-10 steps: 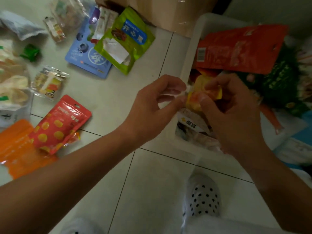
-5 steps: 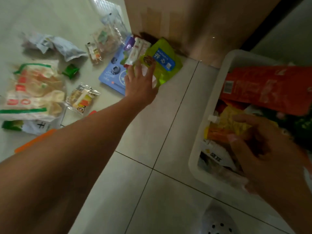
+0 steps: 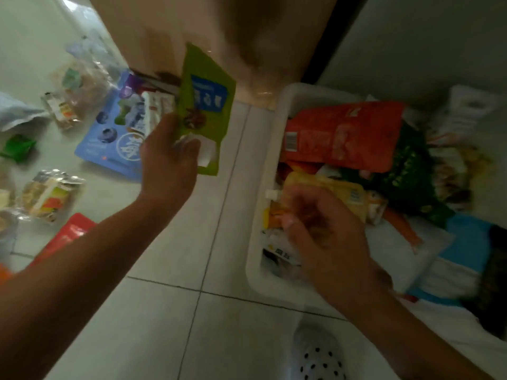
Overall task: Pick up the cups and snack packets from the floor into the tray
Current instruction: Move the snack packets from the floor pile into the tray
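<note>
Right of the tiled floor (image 3: 164, 325): white tray (image 3: 270, 160) heaped with packets, among them a broad red-orange packet (image 3: 343, 135) across the top, a dark green packet (image 3: 411, 174) beside it and a yellow spouted pouch (image 3: 337, 193) against the near wall. Over that pouch, right hand (image 3: 323, 231) with fingers curled, too blurred to tell whether gripping or merely touching; left hand (image 3: 167, 165) pinching the lower edge of a lime-green packet (image 3: 205, 105), held upright in the air above the blue packet (image 3: 109, 138) on the floor. Half a second back, same lime-green packet flat on the floor under a spread left hand, now lifted clear.
</note>
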